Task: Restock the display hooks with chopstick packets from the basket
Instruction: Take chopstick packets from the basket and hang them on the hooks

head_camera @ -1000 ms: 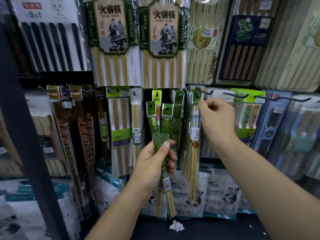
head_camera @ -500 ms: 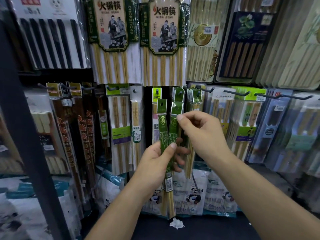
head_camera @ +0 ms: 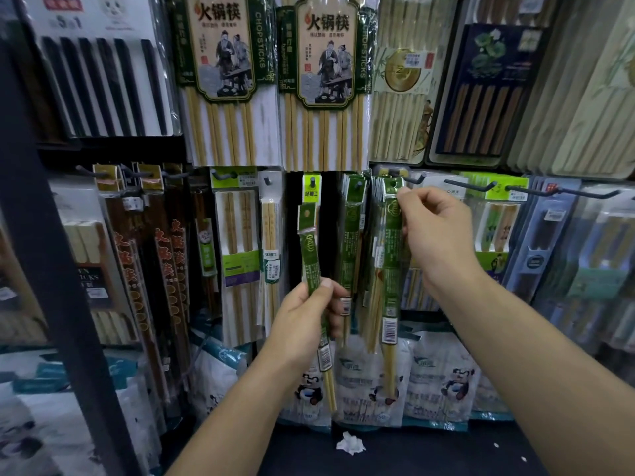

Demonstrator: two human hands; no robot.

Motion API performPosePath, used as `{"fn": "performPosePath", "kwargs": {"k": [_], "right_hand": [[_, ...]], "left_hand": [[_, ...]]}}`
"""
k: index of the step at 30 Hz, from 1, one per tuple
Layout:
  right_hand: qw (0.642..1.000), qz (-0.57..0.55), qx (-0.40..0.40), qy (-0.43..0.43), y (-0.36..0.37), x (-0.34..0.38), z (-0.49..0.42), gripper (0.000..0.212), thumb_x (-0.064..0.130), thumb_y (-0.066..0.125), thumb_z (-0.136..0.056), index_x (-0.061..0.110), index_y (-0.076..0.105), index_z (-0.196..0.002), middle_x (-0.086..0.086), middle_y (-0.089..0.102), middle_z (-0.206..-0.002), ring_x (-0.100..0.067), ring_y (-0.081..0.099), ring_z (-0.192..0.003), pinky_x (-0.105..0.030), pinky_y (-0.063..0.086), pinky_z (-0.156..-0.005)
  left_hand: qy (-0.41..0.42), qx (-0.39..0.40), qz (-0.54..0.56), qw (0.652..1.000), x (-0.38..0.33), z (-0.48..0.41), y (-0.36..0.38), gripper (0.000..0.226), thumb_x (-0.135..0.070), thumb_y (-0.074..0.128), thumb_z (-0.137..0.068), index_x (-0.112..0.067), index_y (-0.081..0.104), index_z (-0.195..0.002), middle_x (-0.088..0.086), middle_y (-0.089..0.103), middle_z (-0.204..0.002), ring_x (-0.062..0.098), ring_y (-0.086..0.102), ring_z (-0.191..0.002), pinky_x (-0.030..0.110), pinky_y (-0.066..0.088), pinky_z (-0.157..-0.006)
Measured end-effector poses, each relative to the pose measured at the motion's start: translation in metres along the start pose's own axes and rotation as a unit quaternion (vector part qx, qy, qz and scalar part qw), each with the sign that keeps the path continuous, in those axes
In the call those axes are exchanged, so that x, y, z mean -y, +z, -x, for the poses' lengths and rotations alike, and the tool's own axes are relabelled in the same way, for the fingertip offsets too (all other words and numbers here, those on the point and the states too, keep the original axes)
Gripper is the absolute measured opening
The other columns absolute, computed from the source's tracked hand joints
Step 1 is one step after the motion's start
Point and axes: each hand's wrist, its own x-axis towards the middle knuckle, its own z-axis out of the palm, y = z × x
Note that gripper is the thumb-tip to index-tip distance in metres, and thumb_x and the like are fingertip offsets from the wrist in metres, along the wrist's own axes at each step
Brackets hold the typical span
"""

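My left hand grips one narrow green chopstick packet upright in front of the display. My right hand pinches the top of a second green packet and holds its hanging hole at the tip of a black hook. Several like green packets hang on the hooks just left of it. The basket is out of view.
Large chopstick boxes fill the row above. More hooks with other packets run to the right, brown packets hang at left. A dark upright post stands at far left. Panda-print bags sit below, with crumpled paper on the shelf.
My right hand took one of the two green packets from my left hand and lifted it up and right to the hook. My left hand now holds a single packet.
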Motion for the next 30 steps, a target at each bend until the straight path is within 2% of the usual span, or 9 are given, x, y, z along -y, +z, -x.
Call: {"fn": "performPosePath", "kwargs": {"k": [4, 8, 13, 16, 18, 21, 23, 27, 30], "right_hand": [[1.000, 0.014, -0.006, -0.014, -0.001, -0.001, -0.005, 0.031, 0.027, 0.063, -0.099, 0.015, 0.063, -0.070, -0.003, 0.047, -0.063, -0.013, 0.043, -0.060, -0.017, 0.038, -0.050], [0.999, 0.026, -0.009, -0.022, -0.001, -0.004, -0.006, 0.032, 0.026, 0.064, -0.098, 0.017, 0.063, -0.068, 0.006, 0.048, -0.056, -0.010, 0.044, -0.056, -0.016, 0.039, -0.051], [0.999, 0.041, -0.007, -0.015, -0.001, -0.010, -0.009, 0.034, 0.023, 0.064, -0.096, 0.017, 0.058, -0.062, 0.012, 0.043, -0.049, -0.008, 0.038, -0.050, -0.018, 0.039, -0.049], [0.998, 0.060, -0.004, -0.019, -0.001, -0.015, -0.011, 0.034, 0.026, 0.064, -0.096, 0.014, 0.058, -0.065, 0.013, 0.039, -0.047, -0.007, 0.036, -0.049, -0.024, 0.044, -0.057], [0.998, 0.060, -0.010, -0.017, -0.002, -0.017, -0.010, 0.036, 0.029, 0.065, -0.097, 0.014, 0.058, -0.065, 0.015, 0.040, -0.046, -0.005, 0.037, -0.048, -0.025, 0.049, -0.064], [0.997, 0.068, -0.026, -0.022, -0.006, -0.019, -0.005, 0.028, 0.034, 0.067, -0.096, 0.015, 0.064, -0.075, 0.018, 0.050, -0.052, 0.001, 0.045, -0.051, -0.019, 0.046, -0.062], [0.997, 0.063, -0.025, -0.032, -0.010, -0.017, 0.003, 0.020, 0.032, 0.067, -0.095, 0.018, 0.068, -0.081, 0.014, 0.058, -0.059, 0.005, 0.051, -0.057, -0.014, 0.044, -0.058], [0.996, 0.023, 0.075, -0.047, -0.012, -0.013, 0.024, 0.013, 0.022, 0.066, -0.097, 0.024, 0.073, -0.086, 0.003, 0.073, -0.082, 0.001, 0.060, -0.069, -0.015, 0.050, -0.065], [0.991, 0.028, 0.114, -0.059, -0.012, -0.013, 0.028, 0.016, 0.020, 0.066, -0.097, 0.027, 0.072, -0.084, 0.011, 0.068, -0.072, -0.002, 0.059, -0.066, -0.017, 0.051, -0.065]], "left_hand": [[-0.016, 0.017, -0.007, 1.000, -0.002, 0.003, 0.001, 0.028, -0.026, 0.047, -0.108, -0.012, 0.065, -0.093, -0.007, 0.055, -0.062, 0.008, 0.047, -0.053, 0.024, 0.040, -0.048], [-0.020, 0.034, 0.009, 0.999, -0.004, 0.003, 0.001, 0.027, -0.030, 0.047, -0.108, -0.014, 0.062, -0.092, -0.006, 0.053, -0.062, 0.008, 0.040, -0.051, 0.023, 0.028, -0.045], [-0.026, 0.033, 0.039, 0.998, -0.004, 0.003, 0.001, 0.024, -0.028, 0.041, -0.109, -0.013, 0.050, -0.093, -0.003, 0.056, -0.065, 0.010, 0.040, -0.051, 0.023, 0.026, -0.044], [-0.007, 0.031, 0.036, 0.999, -0.003, 0.004, 0.001, 0.020, -0.020, 0.039, -0.109, -0.014, 0.048, -0.094, -0.001, 0.060, -0.068, 0.010, 0.044, -0.051, 0.023, 0.029, -0.042], [0.015, 0.032, 0.030, 0.999, -0.004, 0.004, 0.002, 0.021, -0.017, 0.041, -0.109, -0.011, 0.052, -0.093, 0.002, 0.062, -0.072, 0.013, 0.051, -0.054, 0.025, 0.038, -0.041], [0.033, 0.032, 0.031, 0.998, -0.005, 0.002, 0.005, 0.021, -0.016, 0.047, -0.108, -0.008, 0.061, -0.095, 0.004, 0.061, -0.073, 0.018, 0.060, -0.064, 0.034, 0.055, -0.053], [0.037, 0.033, 0.029, 0.998, -0.006, 0.001, 0.008, 0.022, -0.017, 0.050, -0.107, -0.012, 0.067, -0.094, 0.006, 0.060, -0.070, 0.020, 0.062, -0.067, 0.039, 0.060, -0.061], [0.039, 0.055, 0.013, 0.998, -0.008, 0.001, 0.021, 0.024, -0.016, 0.053, -0.105, -0.017, 0.073, -0.091, 0.006, 0.064, -0.070, 0.018, 0.067, -0.069, 0.043, 0.064, -0.070], [0.066, 0.062, -0.042, 0.995, -0.010, 0.000, 0.029, 0.025, -0.018, 0.056, -0.105, -0.020, 0.073, -0.087, 0.005, 0.063, -0.079, 0.020, 0.065, -0.076, 0.053, 0.060, -0.080]]}}
